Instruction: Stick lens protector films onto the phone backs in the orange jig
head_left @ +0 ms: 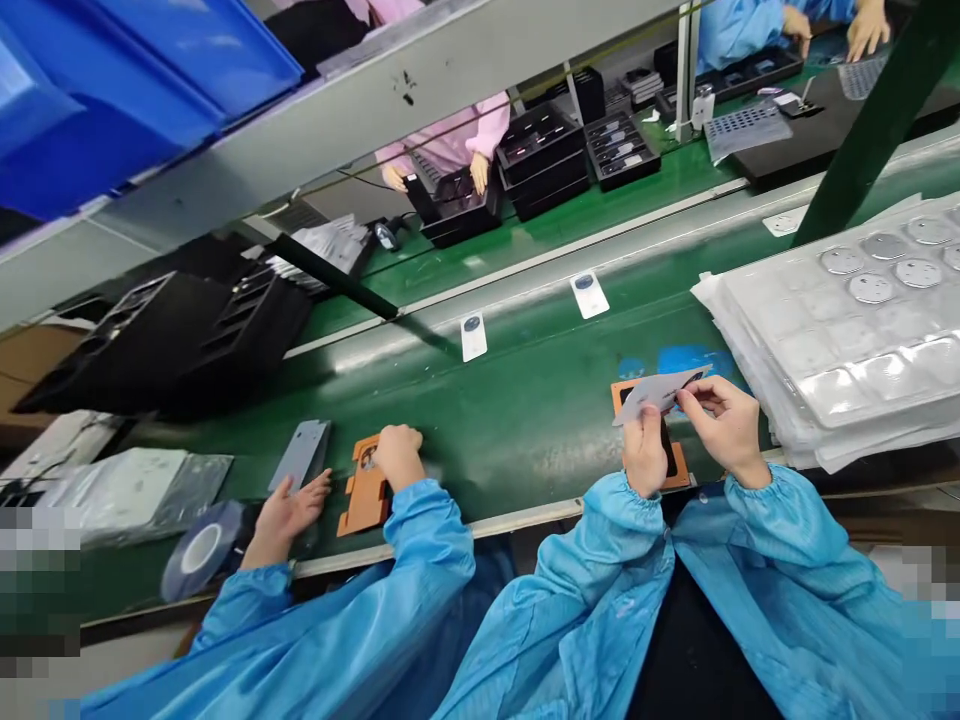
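My left hand (646, 452) pinches the lower edge of a thin white phone back cover (651, 394), held tilted above the bench. At the cover's right end, where a dark round camera area shows, my right hand (721, 425) has thumb and forefinger closed on it. Whether a small piece is between those fingers is hidden. Beneath my hands lies an orange fixture (678, 468) with a dark inset, partly covered by the left hand. A blue sheet (694, 360) lies just behind it.
Stacked clear trays (814, 330) with round parts stand at right. White phone back covers (474, 338) lie on the green belt (525, 400). At left, a co-worker's hands (401, 455) work at another orange fixture (366, 490), near a tape roll (201, 550). A dark post (862, 150) slants down at right.
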Action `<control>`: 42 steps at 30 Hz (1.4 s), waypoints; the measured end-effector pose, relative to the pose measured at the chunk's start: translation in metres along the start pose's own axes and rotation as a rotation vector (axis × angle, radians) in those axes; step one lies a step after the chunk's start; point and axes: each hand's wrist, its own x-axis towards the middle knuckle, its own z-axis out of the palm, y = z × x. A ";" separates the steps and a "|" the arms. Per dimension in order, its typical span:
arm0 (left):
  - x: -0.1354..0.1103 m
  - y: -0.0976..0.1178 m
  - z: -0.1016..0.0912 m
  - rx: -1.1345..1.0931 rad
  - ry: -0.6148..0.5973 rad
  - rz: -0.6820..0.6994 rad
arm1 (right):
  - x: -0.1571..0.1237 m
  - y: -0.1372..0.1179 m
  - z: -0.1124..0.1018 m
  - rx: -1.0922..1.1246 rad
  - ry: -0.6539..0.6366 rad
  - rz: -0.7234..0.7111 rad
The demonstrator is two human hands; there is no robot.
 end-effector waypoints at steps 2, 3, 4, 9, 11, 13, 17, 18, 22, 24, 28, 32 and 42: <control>0.001 0.002 -0.010 0.011 -0.044 0.052 | -0.002 0.000 0.010 0.004 -0.021 0.016; 0.002 0.003 -0.014 0.018 -0.066 0.075 | -0.002 0.000 0.015 0.012 -0.029 0.031; 0.004 0.005 -0.019 0.023 -0.083 0.088 | -0.003 0.001 0.021 0.020 -0.032 0.045; 0.015 0.012 -0.041 0.045 -0.121 0.097 | -0.005 -0.002 0.048 0.010 0.000 0.062; 0.019 0.014 -0.048 0.057 -0.136 0.106 | -0.004 -0.004 0.056 -0.001 0.011 0.060; 0.021 0.015 -0.054 0.064 -0.149 0.110 | -0.003 -0.006 0.061 -0.012 0.016 0.062; 0.025 0.016 -0.058 0.051 -0.151 0.093 | -0.001 -0.005 0.065 -0.045 0.008 0.065; 0.026 0.016 -0.058 0.044 -0.148 0.093 | 0.000 -0.005 0.066 -0.052 0.004 0.065; 0.030 0.016 -0.056 0.020 -0.130 0.090 | 0.003 -0.002 0.066 -0.064 0.001 0.059; 0.033 0.015 -0.055 0.016 -0.122 0.076 | 0.005 -0.001 0.066 -0.065 0.006 0.060; 0.035 0.014 -0.054 0.036 -0.088 0.039 | 0.006 0.001 0.064 -0.069 0.001 0.058; 0.036 0.013 -0.052 0.027 -0.074 -0.015 | 0.005 0.000 0.064 -0.077 0.010 0.042; 0.037 0.008 -0.046 0.017 -0.078 0.054 | 0.009 0.004 0.063 -0.074 0.024 0.039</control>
